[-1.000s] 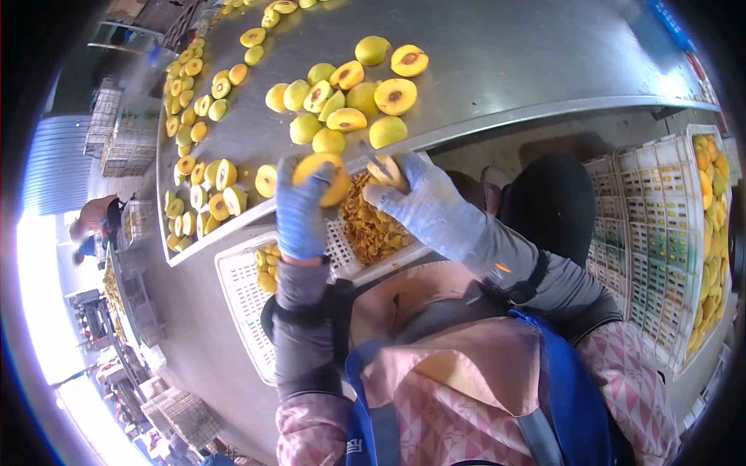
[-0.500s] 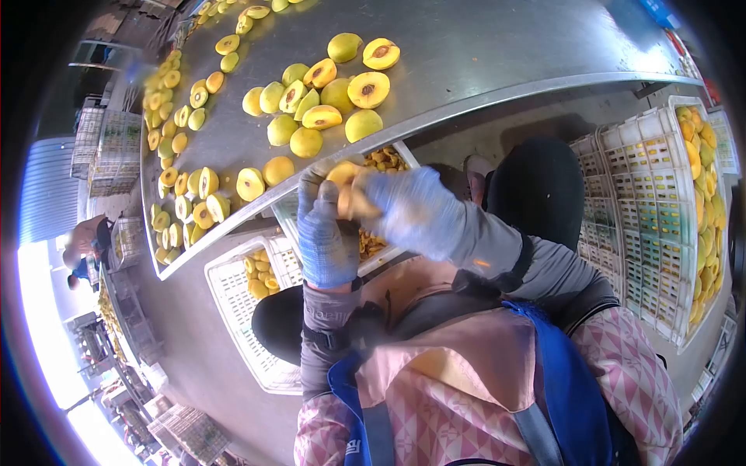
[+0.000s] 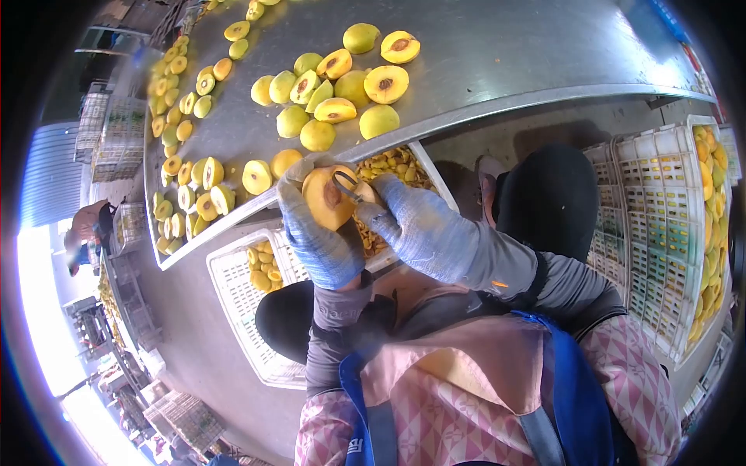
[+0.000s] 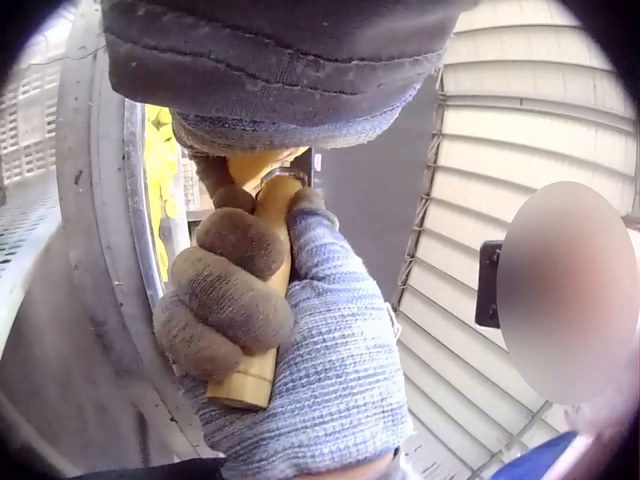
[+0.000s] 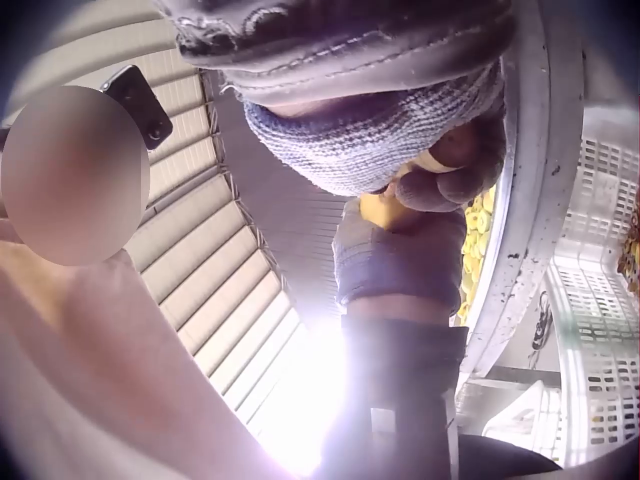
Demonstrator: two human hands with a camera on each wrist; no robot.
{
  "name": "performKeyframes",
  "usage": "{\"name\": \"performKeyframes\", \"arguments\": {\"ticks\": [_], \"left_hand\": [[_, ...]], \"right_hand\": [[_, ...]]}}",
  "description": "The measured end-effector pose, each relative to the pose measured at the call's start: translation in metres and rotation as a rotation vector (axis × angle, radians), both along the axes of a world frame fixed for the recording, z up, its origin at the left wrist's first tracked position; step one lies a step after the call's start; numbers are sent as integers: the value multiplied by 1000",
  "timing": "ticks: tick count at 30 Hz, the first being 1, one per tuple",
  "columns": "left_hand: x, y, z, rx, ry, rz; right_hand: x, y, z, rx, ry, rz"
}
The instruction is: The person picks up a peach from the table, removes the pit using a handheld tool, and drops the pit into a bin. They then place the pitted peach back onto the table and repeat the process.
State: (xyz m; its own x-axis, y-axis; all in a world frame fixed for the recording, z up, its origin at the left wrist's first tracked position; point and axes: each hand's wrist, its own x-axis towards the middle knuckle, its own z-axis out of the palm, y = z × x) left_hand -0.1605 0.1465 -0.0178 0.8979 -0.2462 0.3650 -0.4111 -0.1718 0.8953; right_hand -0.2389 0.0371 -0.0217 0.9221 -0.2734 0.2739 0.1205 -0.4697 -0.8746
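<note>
In the head view my gloved left hand (image 3: 318,245) cradles a yellow peach half (image 3: 322,203), cut face up with the brown pit hollow showing. My gloved right hand (image 3: 427,233) grips a pitting tool, whose curved metal loop (image 3: 339,179) lies over the cut face by the hollow. The left wrist view shows the right fingers wrapped round the tool's light wooden handle (image 4: 268,300). Seen from the right wrist, the left hand (image 5: 400,260) is below the right one, with part of the peach between them.
Peach halves (image 3: 334,110) lie on the metal table (image 3: 497,70), with more along its left side. Under its edge is a bin of brownish scraps (image 3: 392,161). A white crate (image 3: 229,272) with peaches stands left, and a tall filled crate (image 3: 645,233) right.
A second ago the hands were apart, the left holding a peach half, the right the tool and a fruit piece. They came together, and the loop now lies on the peach half.
</note>
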Motion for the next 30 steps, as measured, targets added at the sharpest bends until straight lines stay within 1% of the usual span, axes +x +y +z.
{"name": "performKeyframes", "arguments": {"ticks": [2,3,5,6,8,9,11,12,14,15,16,17,18,20,21,22,23,24,26,27,28,29,30], "left_hand": [[0,-2,-3,-284,175,-12],[-2,-3,-3,-285,177,-12],[-7,-6,-1,-82,100,39],[-7,-4,-2,-82,102,41],[-5,0,-2,-289,244,-22],[-4,1,-2,-289,243,-22],[-3,3,-2,-20,32,-2],[-3,3,-1,-19,33,-1],[-3,3,4,-290,334,-25],[-3,2,2,-289,335,-25],[-3,1,0,-149,193,5],[-2,0,-1,-9,50,35],[-3,-1,2,-10,49,34],[-5,-3,13,-413,479,-46],[-4,-1,11,-413,480,-46],[0,2,8,-428,517,-92],[4,5,6,-443,553,-138],[7,7,7,-443,554,-137],[12,11,9,-282,598,-192],[15,13,9,-282,599,-191],[17,13,9,-306,657,-229],[19,12,9,-330,714,-270],[18,11,10,-331,714,-274]], "right_hand": [[1,3,-2,-11,21,1],[2,5,-8,-33,-19,4],[0,7,-12,-59,-54,9],[-2,8,-11,-108,-65,9],[-3,8,-10,-158,-79,9],[-3,8,-11,-160,-60,27],[-4,7,-10,-161,-39,45],[-4,5,-6,-143,-32,50],[-5,5,-6,-124,-23,55],[-6,6,-7,-70,-29,59],[-6,7,-8,-15,-36,61],[-6,6,-7,-16,-36,60],[-7,5,-4,-28,2,78],[-8,2,1,-40,42,96],[-8,0,3,1,117,147],[-8,0,3,43,192,198],[-8,1,2,43,193,199],[-8,3,-2,85,147,197],[-6,6,-13,127,102,195],[-4,6,-18,129,31,222],[-2,6,-20,130,-41,249],[-1,7,-21,128,-42,248],[0,8,-17,342,89,226]]}}
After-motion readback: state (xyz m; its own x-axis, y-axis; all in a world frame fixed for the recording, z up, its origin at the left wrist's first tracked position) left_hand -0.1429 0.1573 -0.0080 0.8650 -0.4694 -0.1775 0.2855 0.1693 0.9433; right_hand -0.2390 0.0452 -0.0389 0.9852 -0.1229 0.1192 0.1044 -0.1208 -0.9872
